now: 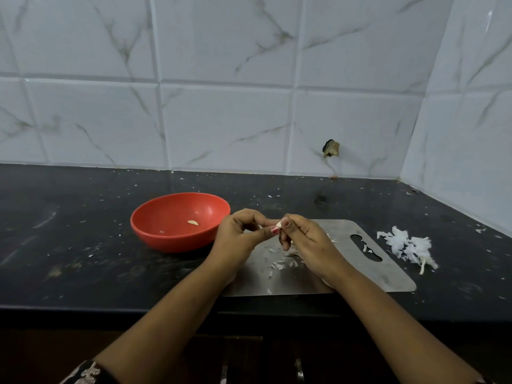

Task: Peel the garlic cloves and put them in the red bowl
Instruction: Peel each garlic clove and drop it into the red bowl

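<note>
My left hand (238, 239) and my right hand (307, 242) meet above the left part of a steel cutting board (360, 273). Between their fingertips both pinch a small garlic clove (278, 224), of which only a pale tip shows. The red bowl (155, 234) stands on the black counter just left of my left hand. One peeled clove (193, 223) lies inside it. Bits of papery skin (279, 264) are scattered on the board under my hands.
A heap of white garlic skins with a stem (407, 246) lies on the counter right of the board. The black counter (69, 245) is speckled with skin flakes. Tiled walls close the back and the right side, with a hole in the back wall (330, 148).
</note>
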A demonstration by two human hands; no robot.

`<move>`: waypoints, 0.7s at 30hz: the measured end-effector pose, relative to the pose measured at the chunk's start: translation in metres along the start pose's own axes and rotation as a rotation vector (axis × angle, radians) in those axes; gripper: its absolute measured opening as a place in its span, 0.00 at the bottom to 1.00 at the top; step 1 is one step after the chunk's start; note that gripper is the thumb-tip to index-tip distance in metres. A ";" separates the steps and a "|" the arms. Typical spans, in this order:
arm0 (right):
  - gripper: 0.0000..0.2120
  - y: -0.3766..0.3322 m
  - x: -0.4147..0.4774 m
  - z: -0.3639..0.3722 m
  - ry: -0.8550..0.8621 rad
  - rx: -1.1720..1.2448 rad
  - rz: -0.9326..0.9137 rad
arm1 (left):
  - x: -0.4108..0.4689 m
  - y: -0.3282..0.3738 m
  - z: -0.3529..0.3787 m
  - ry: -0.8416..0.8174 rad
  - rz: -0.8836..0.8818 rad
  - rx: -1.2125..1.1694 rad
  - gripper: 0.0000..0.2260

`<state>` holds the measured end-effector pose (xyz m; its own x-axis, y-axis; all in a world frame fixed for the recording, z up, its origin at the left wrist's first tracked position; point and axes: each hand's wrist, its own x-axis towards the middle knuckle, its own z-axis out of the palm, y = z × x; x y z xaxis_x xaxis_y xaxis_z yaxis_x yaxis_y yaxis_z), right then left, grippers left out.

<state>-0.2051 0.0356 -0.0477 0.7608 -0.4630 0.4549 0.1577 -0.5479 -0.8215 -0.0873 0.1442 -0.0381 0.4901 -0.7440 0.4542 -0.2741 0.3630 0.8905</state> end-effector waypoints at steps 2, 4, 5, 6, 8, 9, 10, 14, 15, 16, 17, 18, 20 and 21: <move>0.17 0.000 0.000 0.000 -0.003 0.002 -0.004 | -0.001 0.002 0.000 -0.007 -0.039 -0.034 0.08; 0.18 0.000 0.000 0.000 -0.007 0.024 -0.011 | -0.001 0.004 0.000 -0.038 -0.109 -0.071 0.05; 0.18 -0.001 0.000 0.000 -0.012 0.036 -0.015 | -0.002 0.005 -0.001 -0.060 -0.145 -0.079 0.05; 0.18 -0.001 -0.001 0.000 -0.019 0.049 -0.017 | -0.001 0.005 -0.001 -0.078 -0.176 -0.081 0.05; 0.17 -0.002 -0.001 -0.001 -0.042 0.076 -0.006 | -0.001 0.006 0.000 -0.101 -0.230 -0.101 0.06; 0.17 -0.003 -0.001 -0.001 -0.054 0.091 0.002 | -0.001 0.007 0.000 -0.107 -0.255 -0.118 0.07; 0.17 -0.004 -0.001 -0.002 -0.061 0.103 0.008 | -0.001 0.007 0.000 -0.113 -0.274 -0.133 0.07; 0.18 -0.005 -0.002 -0.001 -0.073 0.118 0.020 | -0.001 0.007 -0.001 -0.143 -0.304 -0.137 0.08; 0.17 -0.005 -0.002 -0.001 -0.073 0.120 0.027 | -0.001 0.008 -0.001 -0.149 -0.308 -0.134 0.08; 0.17 -0.004 -0.003 -0.001 -0.071 0.123 0.033 | -0.002 0.009 -0.001 -0.158 -0.312 -0.131 0.07; 0.17 -0.005 -0.003 -0.001 -0.068 0.126 0.038 | -0.002 0.009 -0.001 -0.168 -0.313 -0.128 0.06; 0.16 -0.005 -0.003 -0.001 -0.066 0.127 0.043 | -0.002 0.009 -0.002 -0.177 -0.312 -0.122 0.07; 0.16 -0.005 -0.003 -0.001 -0.064 0.123 0.047 | -0.003 0.007 -0.002 -0.188 -0.310 -0.102 0.08; 0.16 -0.004 -0.003 -0.001 -0.063 0.117 0.048 | -0.002 0.006 -0.003 -0.189 -0.307 -0.093 0.07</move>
<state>-0.2086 0.0385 -0.0452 0.8069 -0.4398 0.3943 0.1898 -0.4392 -0.8781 -0.0879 0.1497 -0.0336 0.3740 -0.9135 0.1604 -0.0575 0.1498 0.9871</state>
